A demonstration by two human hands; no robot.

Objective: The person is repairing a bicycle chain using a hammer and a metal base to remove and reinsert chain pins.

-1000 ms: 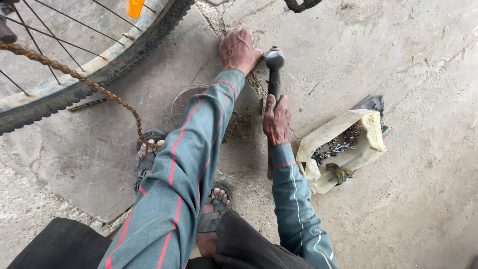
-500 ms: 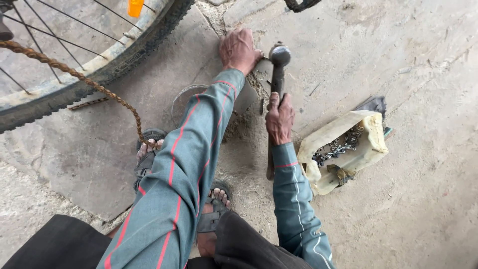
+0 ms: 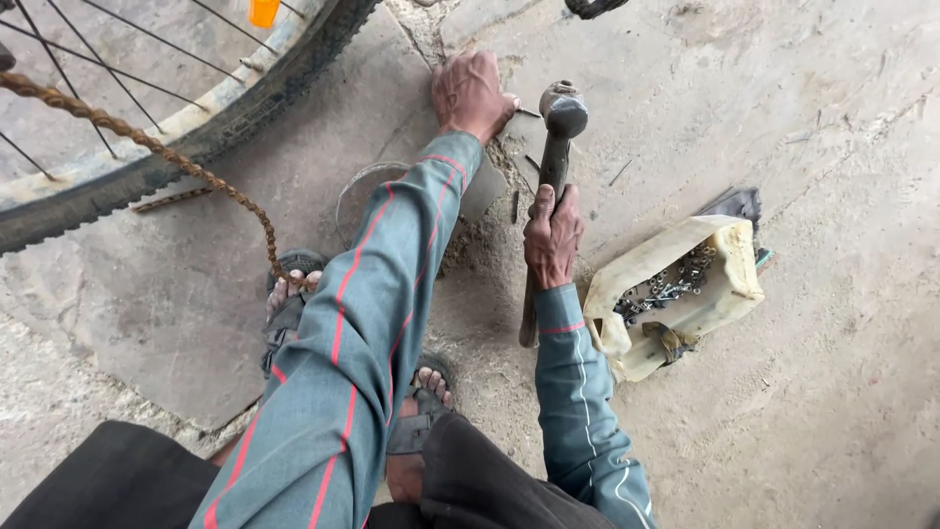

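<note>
Right hand (image 3: pixel 551 238) is wrapped tight around the dark wooden handle of a round-headed steel hammer (image 3: pixel 555 147), gripped mid-shaft with the head raised just off the concrete floor (image 3: pixel 832 392), likely for short, controlled taps. Left hand (image 3: pixel 472 93) presses down, fingers curled over a small metal piece too hidden to identify, steadying it beside the hammer head. Nearby right, a cut-open yellowish plastic container (image 3: pixel 676 284) holds nuts and bolts. Upper left: black bicycle tyre (image 3: pixel 196 147), rusty chain (image 3: pixel 147 147).
</note>
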